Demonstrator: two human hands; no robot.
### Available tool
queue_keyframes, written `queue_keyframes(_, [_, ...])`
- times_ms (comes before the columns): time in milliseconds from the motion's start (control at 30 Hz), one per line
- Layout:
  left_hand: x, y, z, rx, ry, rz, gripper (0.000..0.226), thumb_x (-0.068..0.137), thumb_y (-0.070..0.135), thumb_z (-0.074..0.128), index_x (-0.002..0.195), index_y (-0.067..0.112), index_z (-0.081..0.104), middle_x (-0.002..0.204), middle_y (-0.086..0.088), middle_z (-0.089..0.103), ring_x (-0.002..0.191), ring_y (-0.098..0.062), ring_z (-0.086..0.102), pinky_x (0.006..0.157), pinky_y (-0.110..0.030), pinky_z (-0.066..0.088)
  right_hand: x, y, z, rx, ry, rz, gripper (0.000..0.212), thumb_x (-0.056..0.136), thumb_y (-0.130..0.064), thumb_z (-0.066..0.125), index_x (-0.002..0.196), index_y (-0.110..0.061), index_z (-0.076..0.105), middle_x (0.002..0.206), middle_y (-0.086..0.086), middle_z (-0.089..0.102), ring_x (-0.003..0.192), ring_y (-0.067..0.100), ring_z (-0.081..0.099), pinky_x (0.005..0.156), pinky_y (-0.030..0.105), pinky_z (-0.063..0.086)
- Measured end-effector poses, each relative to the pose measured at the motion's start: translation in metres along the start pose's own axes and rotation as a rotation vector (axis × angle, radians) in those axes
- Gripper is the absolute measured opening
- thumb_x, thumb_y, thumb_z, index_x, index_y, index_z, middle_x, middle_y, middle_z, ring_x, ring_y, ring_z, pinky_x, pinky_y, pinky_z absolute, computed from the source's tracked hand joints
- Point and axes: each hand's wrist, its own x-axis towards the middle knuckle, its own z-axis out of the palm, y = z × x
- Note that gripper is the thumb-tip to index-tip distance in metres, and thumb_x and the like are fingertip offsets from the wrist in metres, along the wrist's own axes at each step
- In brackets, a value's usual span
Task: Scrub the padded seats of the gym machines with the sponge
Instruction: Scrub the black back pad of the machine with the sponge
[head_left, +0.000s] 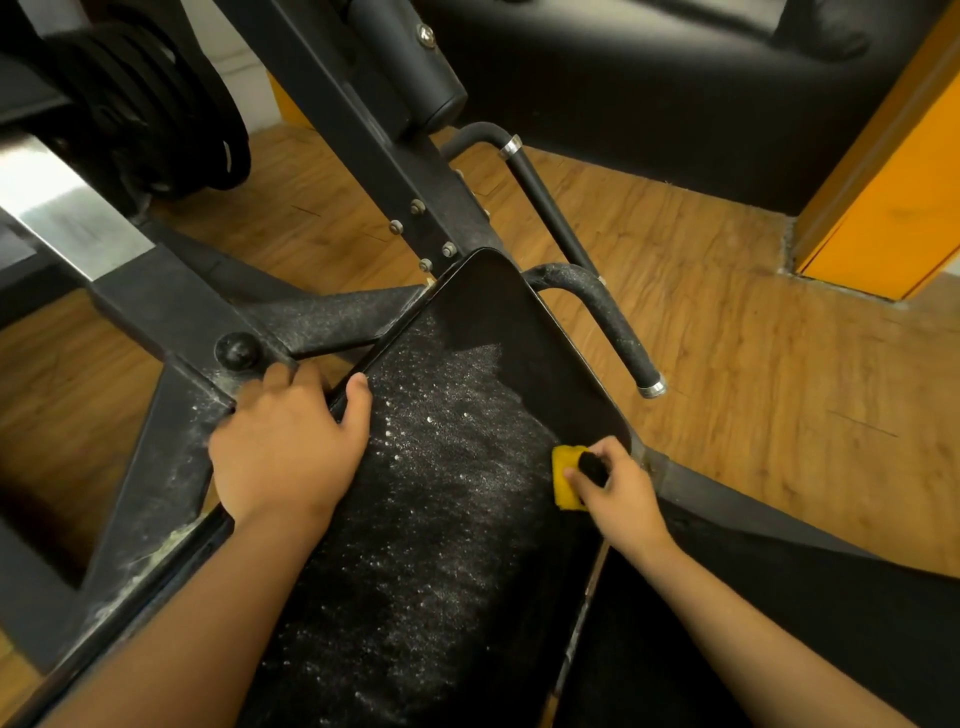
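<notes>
Mid-scrub, the sponge (565, 483) is pinched in the right grip (618, 491) at the right edge of the padded seat (441, 519), whose left edge is clasped by the left grip (285, 447); leftward strokes seem needed next.

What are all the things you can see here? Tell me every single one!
padded seat: one, black with white specks, middle.
sponge: one, yellow with a dark top, at the seat's right edge.
machine frame: one, black and dusty, left of the seat.
handles: two, black with silver ends, right of the seat.
weight plates: a stack, black, top left.
floor: one, brown wood, under everything.
couch: one, black, top right.
panel: one, orange, far right.
left-hand grip: one, bare, holds the seat's left edge.
right-hand grip: one, bare, pinches the sponge.
</notes>
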Motion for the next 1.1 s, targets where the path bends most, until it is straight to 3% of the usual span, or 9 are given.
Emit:
queue_keyframes(200, [0.001,0.000,0.000,-0.022,-0.010,0.007,0.049,0.095,0.049,0.043,0.100,0.007,0.069,0.095,-0.015,0.063,0.089,-0.038,0.058,0.056,-0.033,0.031,0.033,-0.016,0.003,-0.018,0.253,0.235,0.015,0.091,-0.020,0.063,0.098,-0.015,0.051,0.089,-0.001,0.058,0.091,0.020,0.062,0.069,0.028,0.044])
queue_keyframes(333, [0.001,0.001,0.000,-0.018,-0.036,0.001,0.054,0.094,0.049,0.040,0.100,0.003,0.067,0.097,-0.016,0.062,0.089,-0.038,0.057,0.056,-0.034,0.031,0.005,-0.047,0.019,-0.001,0.175,0.005,0.016,0.089,-0.023,0.066,0.096,-0.017,0.053,0.081,-0.006,0.058,0.072,0.006,0.056,0.060,0.020,0.042])
queue_keyframes(433, [0.001,0.001,-0.002,-0.027,-0.057,0.009,0.054,0.095,0.049,0.040,0.098,0.001,0.066,0.096,-0.017,0.062,0.087,-0.039,0.057,0.056,-0.034,0.031,-0.018,-0.057,0.022,0.013,0.047,-0.130,0.017,0.088,-0.023,0.067,0.091,-0.017,0.052,0.074,-0.003,0.056,0.065,0.008,0.053,0.059,0.026,0.043])
queue_keyframes(533, [0.001,0.000,-0.003,-0.031,-0.068,0.018,0.054,0.094,0.048,0.040,0.096,0.001,0.066,0.095,-0.017,0.061,0.086,-0.038,0.057,0.056,-0.034,0.030,-0.013,-0.049,0.016,-0.047,0.003,-0.152,0.018,0.088,-0.023,0.067,0.091,-0.018,0.050,0.078,0.000,0.058,0.069,0.012,0.055,0.062,0.028,0.043])
queue_keyframes(700, [0.001,-0.001,-0.001,-0.009,-0.078,0.028,0.055,0.094,0.050,0.036,0.098,0.004,0.067,0.097,-0.015,0.062,0.089,-0.036,0.057,0.056,-0.033,0.030,0.028,-0.044,0.008,-0.129,0.212,0.032,0.018,0.089,-0.019,0.064,0.102,-0.015,0.052,0.089,0.000,0.060,0.088,0.019,0.062,0.067,0.026,0.043])
queue_keyframes(800, [0.002,-0.001,-0.001,-0.019,-0.080,0.027,0.055,0.093,0.050,0.037,0.097,0.004,0.067,0.096,-0.016,0.062,0.088,-0.036,0.057,0.056,-0.033,0.029,0.028,-0.072,0.015,-0.124,0.223,-0.091,0.017,0.088,-0.019,0.066,0.098,-0.016,0.052,0.083,-0.006,0.058,0.082,0.014,0.061,0.064,0.024,0.043])
queue_keyframes(933, [0.002,-0.002,0.000,-0.016,-0.078,0.027,0.055,0.093,0.051,0.034,0.102,0.009,0.068,0.098,-0.013,0.062,0.089,-0.034,0.057,0.056,-0.032,0.029,-0.009,-0.108,0.029,-0.022,0.049,-0.330,0.022,0.086,-0.023,0.070,0.085,-0.027,0.048,0.078,-0.011,0.054,0.069,0.000,0.053,0.058,0.014,0.038])
queue_keyframes(1033, [0.002,-0.002,0.001,-0.012,-0.068,0.020,0.057,0.093,0.052,0.031,0.104,0.010,0.068,0.100,-0.012,0.061,0.091,-0.033,0.057,0.057,-0.032,0.031,-0.026,-0.103,0.029,-0.032,-0.092,-0.409,0.026,0.087,-0.023,0.069,0.083,-0.033,0.045,0.081,-0.012,0.053,0.074,-0.001,0.052,0.063,0.013,0.040])
queue_keyframes(1100, [0.001,-0.001,0.001,-0.009,-0.066,0.016,0.057,0.093,0.052,0.031,0.103,0.010,0.068,0.099,-0.012,0.062,0.091,-0.032,0.057,0.057,-0.032,0.031,-0.014,-0.092,0.023,-0.091,-0.061,-0.405,0.022,0.087,-0.022,0.067,0.087,-0.030,0.047,0.085,-0.012,0.052,0.077,0.000,0.052,0.066,0.015,0.039])
